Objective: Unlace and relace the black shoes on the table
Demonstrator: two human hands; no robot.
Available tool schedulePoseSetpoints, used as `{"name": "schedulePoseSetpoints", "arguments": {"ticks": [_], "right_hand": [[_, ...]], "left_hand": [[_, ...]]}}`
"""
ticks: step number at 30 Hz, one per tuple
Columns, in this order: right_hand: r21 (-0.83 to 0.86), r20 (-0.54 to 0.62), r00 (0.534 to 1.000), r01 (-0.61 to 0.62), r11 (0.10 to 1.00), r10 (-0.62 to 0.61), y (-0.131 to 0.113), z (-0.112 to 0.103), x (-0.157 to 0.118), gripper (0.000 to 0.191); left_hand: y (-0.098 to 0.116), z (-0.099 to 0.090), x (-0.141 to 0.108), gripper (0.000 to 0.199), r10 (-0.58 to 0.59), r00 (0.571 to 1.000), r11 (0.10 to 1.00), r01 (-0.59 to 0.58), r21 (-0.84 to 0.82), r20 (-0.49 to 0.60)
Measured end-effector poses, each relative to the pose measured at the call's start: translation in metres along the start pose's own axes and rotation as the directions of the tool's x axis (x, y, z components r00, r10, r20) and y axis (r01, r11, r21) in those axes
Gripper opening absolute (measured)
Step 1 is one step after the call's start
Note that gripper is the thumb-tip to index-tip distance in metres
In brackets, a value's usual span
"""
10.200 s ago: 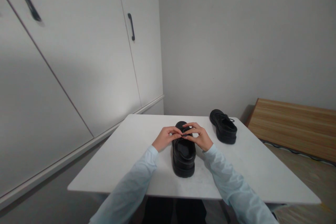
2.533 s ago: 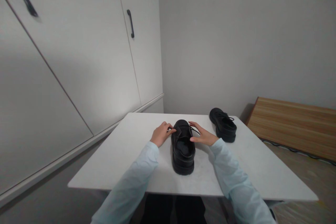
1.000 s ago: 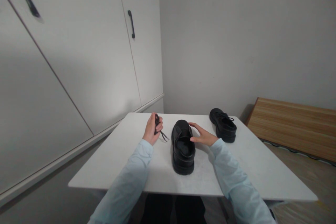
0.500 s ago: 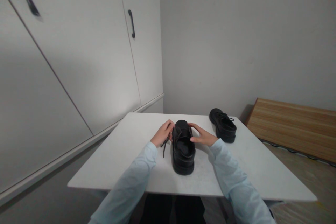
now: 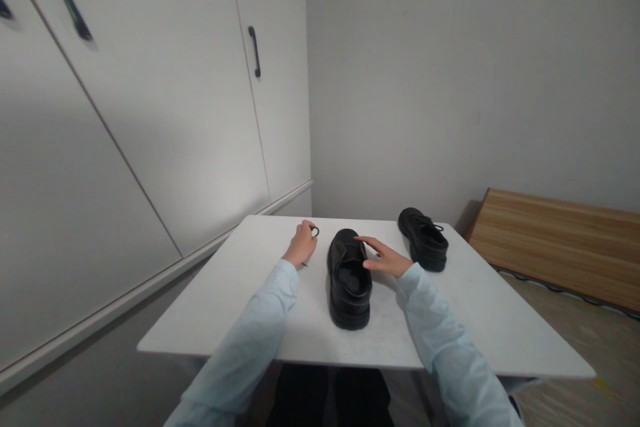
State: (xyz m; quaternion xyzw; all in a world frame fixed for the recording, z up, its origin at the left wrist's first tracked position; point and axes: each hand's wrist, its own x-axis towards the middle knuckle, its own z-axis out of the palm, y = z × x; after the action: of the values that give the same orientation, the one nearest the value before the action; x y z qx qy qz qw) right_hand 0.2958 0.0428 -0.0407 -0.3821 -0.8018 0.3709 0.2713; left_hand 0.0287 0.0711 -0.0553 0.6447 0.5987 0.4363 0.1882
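Note:
A black shoe [image 5: 350,307] stands on the white table in front of me, its toe pointing away and no lace showing across its tongue. My left hand [image 5: 301,245] is to the left of the shoe, apart from it, with its fingers closed on a black shoelace [image 5: 315,231]. A loop of the lace sticks out past the fingers and an end shows below the hand. At the shoe's right side is my right hand [image 5: 385,259], thumb and fingers spread, fingertips at the edge of the opening.
A second black shoe [image 5: 425,241], laced, stands at the table's back right. White cabinets [image 5: 200,113] with dark handles rise on the left, a grey wall [image 5: 465,80] behind. A wooden board [image 5: 560,240] is at the right beyond the white table [image 5: 210,307].
My left hand has moved left, away from the shoe, carrying the shoelace with it. The right hand has stayed at the shoe's right side, fingers spread.

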Motion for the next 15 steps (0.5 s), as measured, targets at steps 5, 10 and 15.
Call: {"name": "schedulePoseSetpoints", "arguments": {"ticks": [5,10,15], "right_hand": [[0.037,0.006,1.000,0.005,0.999,-0.005,0.002,0.001,0.001,0.076],[0.080,0.004,1.000,0.023,0.996,-0.024,0.005,0.002,0.002,0.073],[0.120,0.000,1.000,0.023,0.993,-0.023,0.007,0.003,0.003,0.072]], "left_hand": [[-0.003,-0.023,0.021,0.037,-0.076,0.995,0.961,0.055,0.270,0.068],[-0.012,-0.044,0.039,0.037,-0.074,0.995,0.902,0.039,0.430,0.064],[-0.035,-0.052,0.047,0.033,0.129,0.986,0.711,-0.165,0.683,0.103]]}}
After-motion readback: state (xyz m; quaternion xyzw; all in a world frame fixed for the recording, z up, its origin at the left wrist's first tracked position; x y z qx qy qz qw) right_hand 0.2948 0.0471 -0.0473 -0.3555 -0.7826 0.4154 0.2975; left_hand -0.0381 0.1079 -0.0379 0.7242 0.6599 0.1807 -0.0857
